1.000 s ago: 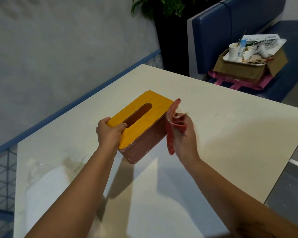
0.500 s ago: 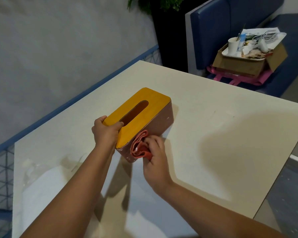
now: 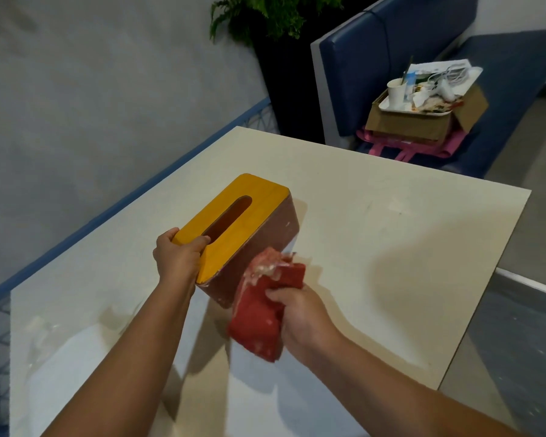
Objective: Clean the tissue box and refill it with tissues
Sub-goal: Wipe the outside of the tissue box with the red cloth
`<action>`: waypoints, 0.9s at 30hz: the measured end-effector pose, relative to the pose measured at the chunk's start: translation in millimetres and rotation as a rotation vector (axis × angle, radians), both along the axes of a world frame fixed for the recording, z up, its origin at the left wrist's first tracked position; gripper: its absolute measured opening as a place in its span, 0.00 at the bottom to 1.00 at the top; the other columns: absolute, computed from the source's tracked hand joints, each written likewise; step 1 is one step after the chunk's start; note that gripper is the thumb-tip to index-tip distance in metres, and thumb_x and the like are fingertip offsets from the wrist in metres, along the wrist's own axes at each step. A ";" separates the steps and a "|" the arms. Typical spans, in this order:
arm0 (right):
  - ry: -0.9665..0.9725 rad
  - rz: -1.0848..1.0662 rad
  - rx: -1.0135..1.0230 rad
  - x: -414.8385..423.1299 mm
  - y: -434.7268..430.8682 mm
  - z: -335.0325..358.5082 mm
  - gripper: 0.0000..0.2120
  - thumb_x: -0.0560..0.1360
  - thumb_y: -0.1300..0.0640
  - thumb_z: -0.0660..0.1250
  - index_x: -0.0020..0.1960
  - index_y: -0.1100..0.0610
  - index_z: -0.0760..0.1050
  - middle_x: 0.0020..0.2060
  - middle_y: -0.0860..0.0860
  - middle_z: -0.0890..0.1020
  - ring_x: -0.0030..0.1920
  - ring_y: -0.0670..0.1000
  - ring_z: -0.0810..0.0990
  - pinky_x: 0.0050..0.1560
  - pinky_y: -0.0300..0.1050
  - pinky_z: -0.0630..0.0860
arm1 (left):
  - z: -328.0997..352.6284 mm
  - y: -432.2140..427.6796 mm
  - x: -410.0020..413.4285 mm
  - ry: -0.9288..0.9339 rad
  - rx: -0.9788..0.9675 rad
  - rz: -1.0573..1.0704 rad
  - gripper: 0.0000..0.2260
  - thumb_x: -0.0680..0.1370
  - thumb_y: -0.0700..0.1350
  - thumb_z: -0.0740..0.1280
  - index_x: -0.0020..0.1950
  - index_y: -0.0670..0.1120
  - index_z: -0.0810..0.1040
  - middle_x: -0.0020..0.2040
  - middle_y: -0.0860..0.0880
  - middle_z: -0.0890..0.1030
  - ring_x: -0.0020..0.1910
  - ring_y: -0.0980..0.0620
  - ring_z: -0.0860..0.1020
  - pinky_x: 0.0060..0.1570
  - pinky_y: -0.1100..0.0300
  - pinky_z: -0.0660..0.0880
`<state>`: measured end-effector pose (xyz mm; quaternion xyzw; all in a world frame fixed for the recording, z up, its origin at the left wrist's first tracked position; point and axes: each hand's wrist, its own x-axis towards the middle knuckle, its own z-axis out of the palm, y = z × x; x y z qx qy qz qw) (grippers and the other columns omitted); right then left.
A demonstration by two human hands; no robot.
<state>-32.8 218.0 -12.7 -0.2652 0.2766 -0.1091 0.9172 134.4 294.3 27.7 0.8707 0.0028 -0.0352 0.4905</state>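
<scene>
The tissue box has a yellow wooden lid with a long slot and brown sides. It is tilted up off the cream table, near end raised. My left hand grips its near left corner, fingers hooked over the lid edge by the slot. My right hand holds a crumpled red cloth with pale smears, just off the box's near right side. The slot looks dark; no tissues show in it.
A blue bench seat stands beyond the table's far edge, bearing a cardboard box with a white tray of cups and clutter. A potted plant is at the back. A blue railing runs along the table's left side.
My right hand has pulled the red cloth back from the box's side towards me; the cloth now hangs open and looser. The left hand keeps its hold on the box.
</scene>
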 end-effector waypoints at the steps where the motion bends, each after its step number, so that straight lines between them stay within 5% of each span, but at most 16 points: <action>1: 0.012 -0.117 0.012 -3.9 -11.1 2.9 0.15 0.74 0.71 0.58 0.57 0.59 0.74 0.41 0.57 0.81 0.40 0.55 0.81 0.41 0.48 0.79 | 0.2 0.0 0.2 0.004 0.003 -0.001 0.32 0.72 0.48 0.73 0.72 0.48 0.63 0.68 0.43 0.68 0.62 0.40 0.72 0.59 0.44 0.73; 4: 0.030 -0.401 -0.061 -8.5 -47.1 13.0 0.16 0.75 0.71 0.58 0.58 0.58 0.74 0.37 0.53 0.81 0.31 0.47 0.82 0.32 0.39 0.78 | -0.1 0.1 0.8 0.020 -0.002 -0.010 0.32 0.72 0.48 0.73 0.72 0.49 0.62 0.69 0.43 0.68 0.62 0.39 0.73 0.59 0.40 0.73; 6: 0.022 -0.466 -0.166 -5.6 -68.7 19.4 0.16 0.76 0.71 0.57 0.55 0.54 0.73 0.38 0.50 0.79 0.35 0.47 0.80 0.35 0.39 0.78 | -0.1 0.7 1.1 0.027 0.001 -0.014 0.32 0.72 0.48 0.73 0.72 0.49 0.62 0.69 0.43 0.68 0.62 0.38 0.72 0.59 0.40 0.73; 11: 0.065 -0.367 -0.527 25.7 -79.3 23.1 0.17 0.76 0.69 0.55 0.49 0.47 0.71 0.40 0.47 0.78 0.40 0.45 0.77 0.40 0.39 0.74 | 0.8 0.5 2.8 0.022 0.024 -0.041 0.31 0.73 0.48 0.72 0.72 0.49 0.62 0.69 0.43 0.68 0.63 0.38 0.72 0.60 0.41 0.72; 16: 0.020 -0.323 -0.611 46.6 -42.8 0.2 0.22 0.77 0.70 0.56 0.54 0.42 0.69 0.45 0.41 0.76 0.46 0.44 0.76 0.47 0.38 0.71 | -0.7 1.6 4.5 0.023 0.035 -0.044 0.30 0.73 0.48 0.72 0.72 0.49 0.62 0.69 0.43 0.68 0.62 0.38 0.73 0.57 0.43 0.73; 20: 0.006 -0.259 -0.739 40.6 -13.2 -9.0 0.24 0.78 0.69 0.59 0.59 0.39 0.67 0.48 0.35 0.75 0.48 0.36 0.75 0.47 0.25 0.69 | -1.3 1.9 5.5 0.022 0.043 -0.048 0.30 0.73 0.48 0.72 0.71 0.49 0.62 0.68 0.42 0.68 0.61 0.39 0.73 0.54 0.46 0.73; 27: -0.097 -0.058 -0.640 16.9 44.1 -7.6 0.19 0.79 0.66 0.59 0.59 0.42 0.70 0.54 0.42 0.79 0.53 0.34 0.77 0.53 0.27 0.72 | -1.1 0.4 3.8 0.016 0.052 -0.023 0.30 0.73 0.48 0.72 0.71 0.48 0.63 0.68 0.42 0.68 0.61 0.39 0.73 0.56 0.45 0.73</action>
